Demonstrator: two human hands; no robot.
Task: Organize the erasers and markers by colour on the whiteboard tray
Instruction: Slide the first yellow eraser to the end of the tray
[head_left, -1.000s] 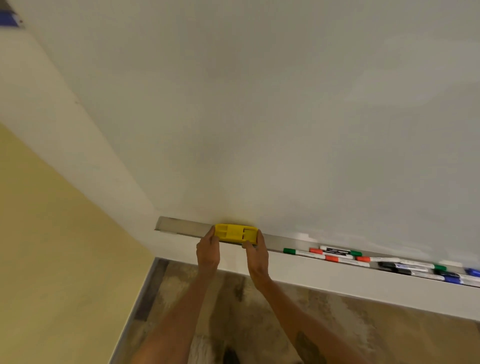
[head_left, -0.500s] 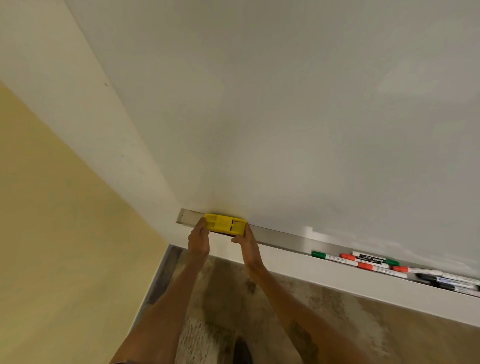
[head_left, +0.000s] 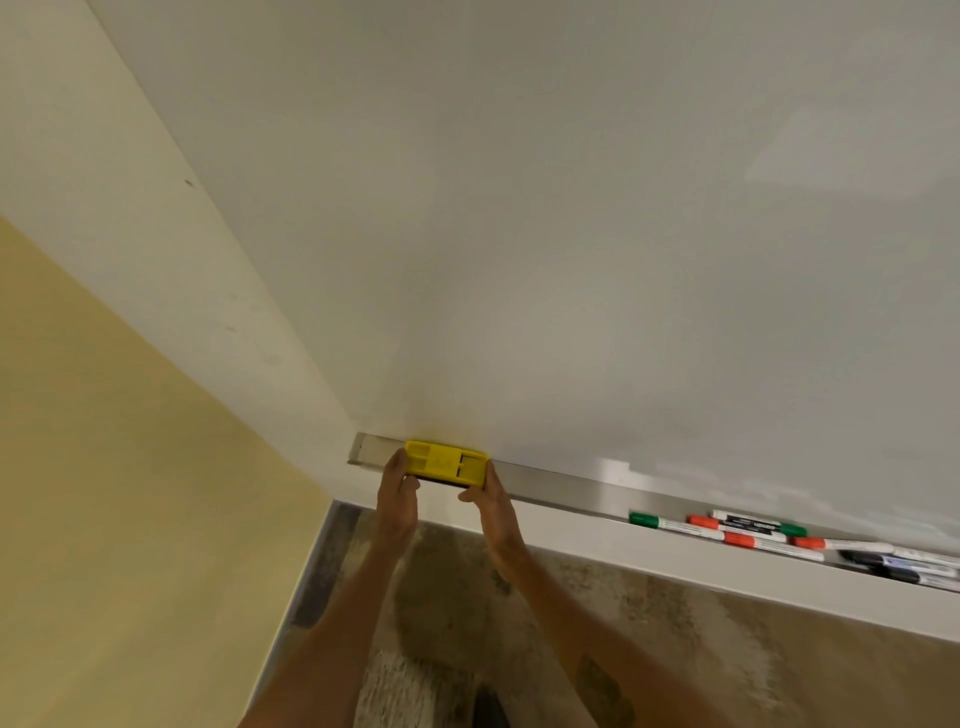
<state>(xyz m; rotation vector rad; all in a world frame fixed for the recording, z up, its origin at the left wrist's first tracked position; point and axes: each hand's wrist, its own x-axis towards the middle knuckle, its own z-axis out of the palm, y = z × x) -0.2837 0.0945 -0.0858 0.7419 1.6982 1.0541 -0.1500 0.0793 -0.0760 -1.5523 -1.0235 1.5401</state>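
Your left hand (head_left: 397, 486) and right hand (head_left: 485, 491) bracket the yellow eraser (head_left: 445, 463), one at each short end, fingers pressed to it. It sits on the whiteboard tray (head_left: 561, 480) near the tray's left end, against the whiteboard (head_left: 571, 234). The two-ended hold probably squares it along the rail. Markers (head_left: 753, 532) lie well apart to the right: green, orange-red and black caps mixed together, not yet grouped. Placing yellow at the far end likely leaves the open stretch between for colour groups.

Both hands (head_left: 397, 491) (head_left: 491, 499) outstretched (each grip closed).
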